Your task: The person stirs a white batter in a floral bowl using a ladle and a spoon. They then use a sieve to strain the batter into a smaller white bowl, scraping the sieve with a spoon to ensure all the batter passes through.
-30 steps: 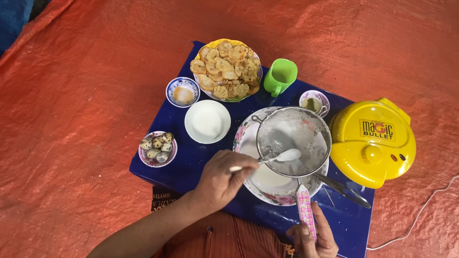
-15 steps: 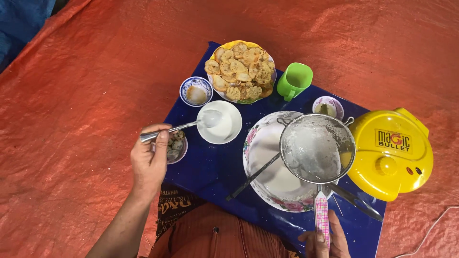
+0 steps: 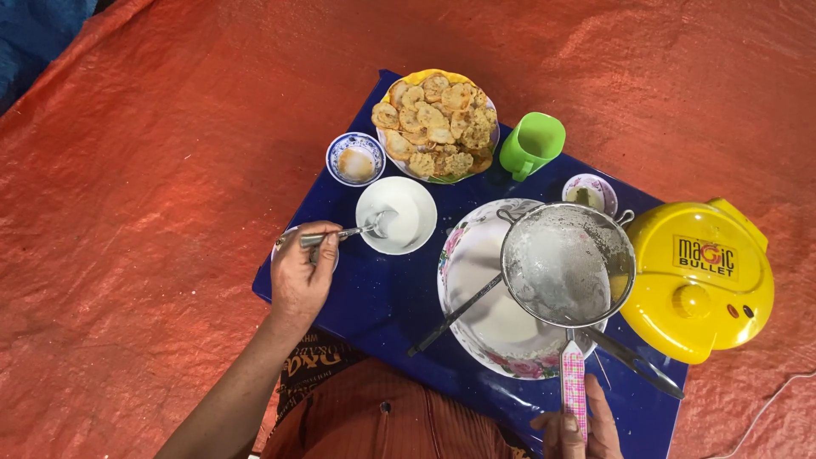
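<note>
A low blue tabletop (image 3: 374,297) stands on an orange-red tarp floor (image 3: 153,170), with a strip of blue sheet (image 3: 34,34) at the far left corner. The left hand (image 3: 299,276) has its grip clamped on a metal spoon (image 3: 357,231), whose tip dips into the small white bowl (image 3: 396,215) near the tabletop's middle. The right hand (image 3: 578,429), at the near edge, grips the pink handle of a mesh sieve (image 3: 567,263) resting over a flowered basin (image 3: 484,297). A yellow appliance (image 3: 701,280) sits to the right.

You have a shiny metal spoon (image 3: 344,233), a fine metal-mesh sieve (image 3: 567,263), a glossy blue table (image 3: 374,297) and a smooth yellow plastic appliance (image 3: 701,276).
</note>
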